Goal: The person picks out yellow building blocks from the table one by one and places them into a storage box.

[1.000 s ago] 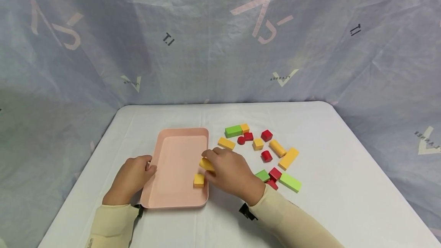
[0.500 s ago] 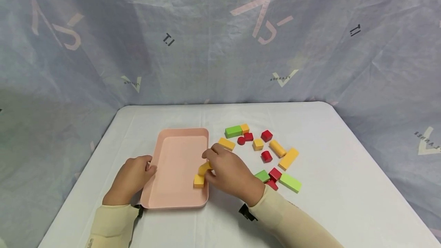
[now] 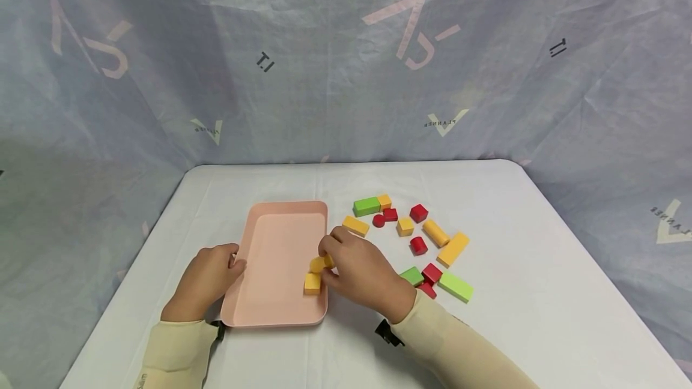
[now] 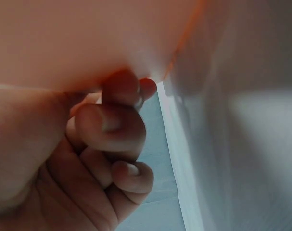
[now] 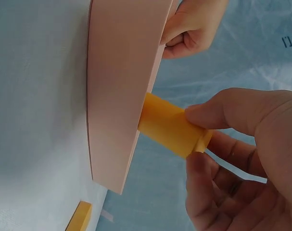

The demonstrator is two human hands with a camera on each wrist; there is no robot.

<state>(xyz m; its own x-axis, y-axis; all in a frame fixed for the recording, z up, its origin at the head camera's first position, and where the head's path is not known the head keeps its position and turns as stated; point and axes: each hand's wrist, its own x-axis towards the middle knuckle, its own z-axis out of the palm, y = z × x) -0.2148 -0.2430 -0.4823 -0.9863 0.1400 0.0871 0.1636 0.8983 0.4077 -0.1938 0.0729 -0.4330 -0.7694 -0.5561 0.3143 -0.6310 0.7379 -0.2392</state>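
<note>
Plainly yellow, rounded block (image 5: 167,125) in the right grip (image 3: 358,264).

Head view above, forward-down; wrist views near, low; tray (image 3: 270,257) shared

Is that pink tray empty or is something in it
Not empty: in the head view, a yellow cube sits inside the pink tray, near the side where the right hand pinches a yellow piece.
</note>
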